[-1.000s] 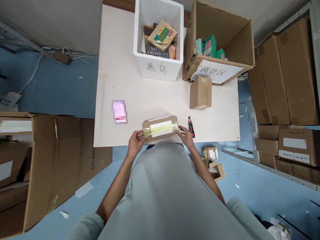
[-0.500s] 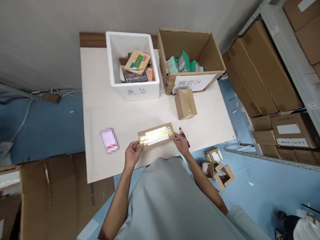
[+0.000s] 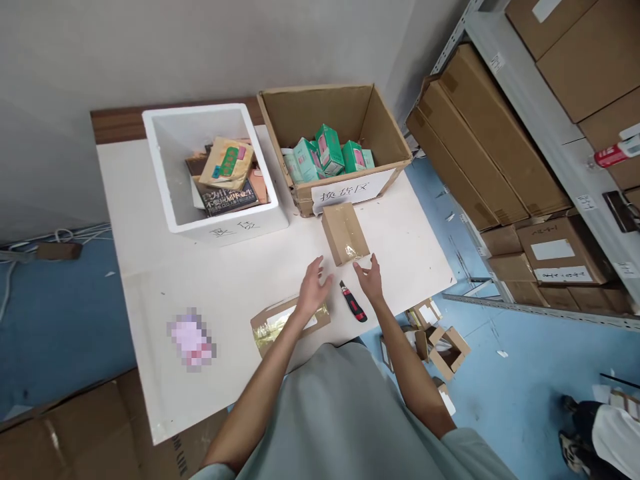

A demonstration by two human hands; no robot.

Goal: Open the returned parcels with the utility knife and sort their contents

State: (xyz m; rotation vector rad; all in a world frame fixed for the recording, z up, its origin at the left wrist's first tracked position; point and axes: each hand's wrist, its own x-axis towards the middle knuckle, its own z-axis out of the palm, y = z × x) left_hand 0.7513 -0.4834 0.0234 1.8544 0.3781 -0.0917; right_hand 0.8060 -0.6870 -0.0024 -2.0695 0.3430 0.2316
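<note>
My left hand point(image 3: 315, 288) is open above the table, with nothing in it. Beneath my left forearm lies a long cardboard box point(image 3: 270, 321) with shiny tape and a white label, partly hidden by the arm. My right hand point(image 3: 369, 279) is open too, fingers apart, close to the near right corner of a smaller brown cardboard box point(image 3: 345, 233). A small gap seems to part it from that box. Between my hands a black and red utility knife point(image 3: 354, 303) rests on the white table point(image 3: 220, 283).
At the back stand a white foam box point(image 3: 227, 233) of books and a large carton point(image 3: 300, 200) holding several green boxes. A blurred pink item point(image 3: 193, 339) lies at left. Shelving point(image 3: 525, 80) with cartons is on the right; opened boxes point(image 3: 450, 353) litter the floor, near a person point(image 3: 610, 427).
Both hands have let go of the long labelled box and reached forward to the smaller box. The long box stays near the front edge. The camera view has shifted.
</note>
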